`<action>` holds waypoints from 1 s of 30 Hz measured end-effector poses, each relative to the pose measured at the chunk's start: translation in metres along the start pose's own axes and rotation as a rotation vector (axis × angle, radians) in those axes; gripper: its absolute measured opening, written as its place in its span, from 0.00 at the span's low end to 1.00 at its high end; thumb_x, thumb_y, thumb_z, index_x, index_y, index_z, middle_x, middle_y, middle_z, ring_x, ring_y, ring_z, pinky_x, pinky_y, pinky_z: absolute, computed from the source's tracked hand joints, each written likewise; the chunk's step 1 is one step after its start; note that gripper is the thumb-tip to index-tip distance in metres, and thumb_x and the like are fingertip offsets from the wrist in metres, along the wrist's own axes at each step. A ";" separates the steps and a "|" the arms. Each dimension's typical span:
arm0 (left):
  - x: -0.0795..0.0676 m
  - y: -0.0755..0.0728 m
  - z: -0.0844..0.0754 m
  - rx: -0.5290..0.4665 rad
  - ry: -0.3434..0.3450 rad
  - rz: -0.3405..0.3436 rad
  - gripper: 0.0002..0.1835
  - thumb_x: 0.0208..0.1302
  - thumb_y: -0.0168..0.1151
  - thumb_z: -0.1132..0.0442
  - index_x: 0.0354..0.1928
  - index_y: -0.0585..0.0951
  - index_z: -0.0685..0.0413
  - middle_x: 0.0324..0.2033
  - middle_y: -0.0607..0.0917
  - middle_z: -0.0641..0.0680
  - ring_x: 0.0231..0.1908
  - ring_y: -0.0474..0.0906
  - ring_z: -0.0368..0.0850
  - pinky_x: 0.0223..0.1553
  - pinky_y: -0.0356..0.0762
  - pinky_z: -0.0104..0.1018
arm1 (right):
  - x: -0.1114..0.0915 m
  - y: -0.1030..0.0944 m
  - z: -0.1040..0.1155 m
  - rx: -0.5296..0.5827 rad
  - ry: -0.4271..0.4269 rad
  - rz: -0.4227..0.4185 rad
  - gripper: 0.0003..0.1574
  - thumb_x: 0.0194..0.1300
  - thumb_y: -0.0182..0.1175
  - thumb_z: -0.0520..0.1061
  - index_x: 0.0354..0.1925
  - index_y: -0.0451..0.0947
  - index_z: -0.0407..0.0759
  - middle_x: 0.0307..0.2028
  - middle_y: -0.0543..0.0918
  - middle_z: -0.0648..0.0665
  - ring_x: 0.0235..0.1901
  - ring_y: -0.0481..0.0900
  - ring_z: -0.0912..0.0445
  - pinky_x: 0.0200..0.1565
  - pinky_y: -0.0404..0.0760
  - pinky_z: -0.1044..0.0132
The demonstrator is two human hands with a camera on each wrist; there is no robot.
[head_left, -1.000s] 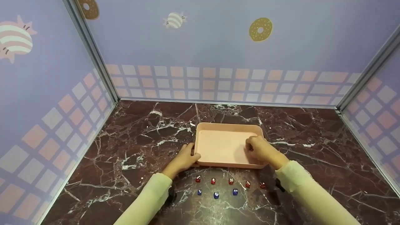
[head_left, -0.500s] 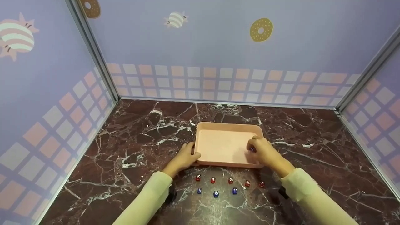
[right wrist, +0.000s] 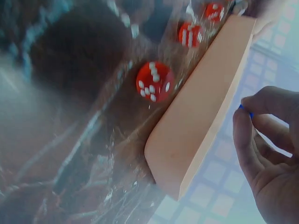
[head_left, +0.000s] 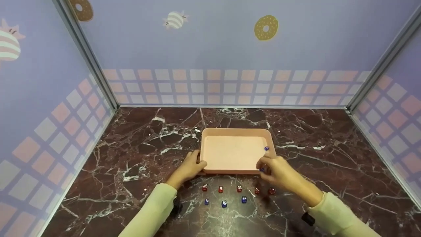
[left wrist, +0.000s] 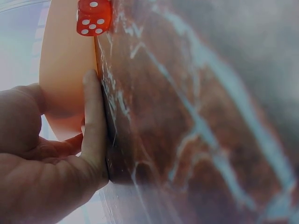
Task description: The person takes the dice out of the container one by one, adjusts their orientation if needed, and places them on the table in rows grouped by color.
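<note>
The shallow peach tray sits mid-table in the head view. My left hand grips its left side near the front corner; in the left wrist view, fingers show on either side of the tray wall. My right hand is over the tray's front right corner, pinching a blue die between thumb and fingertip. Inside the tray, by the right wall, lies another blue die. Several red dice form a row in front of the tray, with blue dice in a second row nearer me.
Everything stands on a dark red marbled tabletop. A lilac back wall and side walls with checkered bands enclose it. The right forearm reaches past the right end of the red row.
My right hand has drawn back from inside the tray towards its front right corner. A blue die now shows by the right wall, where that hand was. The left hand keeps its grip.
</note>
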State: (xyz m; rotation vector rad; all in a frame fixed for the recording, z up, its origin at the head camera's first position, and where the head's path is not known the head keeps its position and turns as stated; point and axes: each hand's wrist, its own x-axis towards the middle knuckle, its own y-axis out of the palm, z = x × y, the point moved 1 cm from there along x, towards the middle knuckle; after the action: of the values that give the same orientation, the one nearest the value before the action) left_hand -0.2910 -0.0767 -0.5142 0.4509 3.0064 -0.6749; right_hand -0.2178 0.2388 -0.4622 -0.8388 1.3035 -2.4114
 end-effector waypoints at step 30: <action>-0.002 0.002 -0.002 0.015 -0.008 0.006 0.30 0.63 0.56 0.70 0.67 0.70 0.75 0.47 0.68 0.64 0.41 0.82 0.59 0.38 0.96 0.36 | -0.051 0.036 0.024 -0.002 -0.177 0.234 0.16 0.47 0.74 0.31 0.31 0.82 0.47 0.33 0.80 0.53 0.32 0.77 0.65 0.30 0.83 0.76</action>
State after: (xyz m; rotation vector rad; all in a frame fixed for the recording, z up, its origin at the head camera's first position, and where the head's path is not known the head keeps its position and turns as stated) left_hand -0.2888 -0.0748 -0.5131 0.4563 2.9933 -0.6969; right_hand -0.1640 0.2277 -0.4998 -0.8291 1.2604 -2.1059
